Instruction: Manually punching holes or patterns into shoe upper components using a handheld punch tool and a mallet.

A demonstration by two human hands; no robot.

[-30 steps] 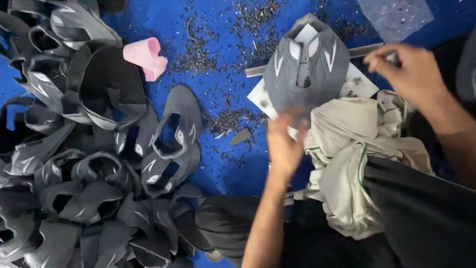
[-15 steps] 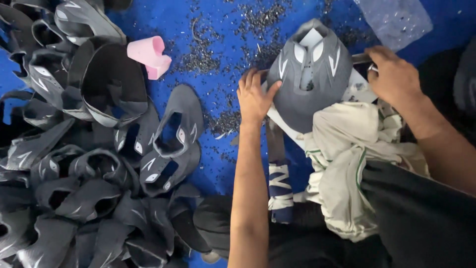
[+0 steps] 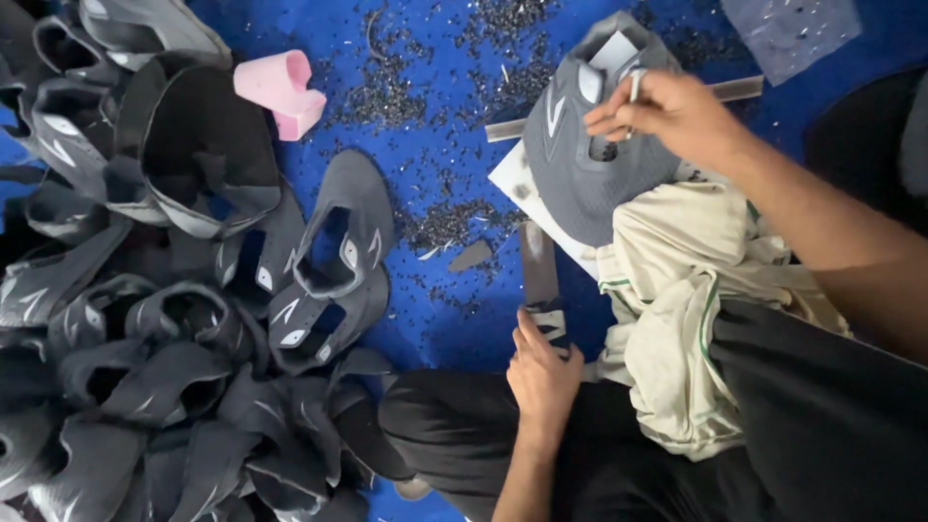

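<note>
1. Near the middle of the scene, I see my left hand point(image 3: 543, 372) clenched around the near end of a dark strip point(image 3: 539, 271) that runs away from me across the blue mat point(image 3: 425, 58).
2. I see my right hand point(image 3: 667, 111) at the far right, its fingers pinched on a small pale tool point(image 3: 636, 85) and resting on top of a grey shoe upper point(image 3: 580, 155).
3. That shoe upper lies partly on a white card point(image 3: 517, 179) and touches a cream cloth point(image 3: 677, 309) bunched just nearer to me.
4. Left of it, a heap of grey shoe uppers point(image 3: 145, 338) fills the mat, with a pink block point(image 3: 280, 89) at its far edge.
5. Dark scraps point(image 3: 387, 97) are scattered over the mat between the heap and my hands.
</note>
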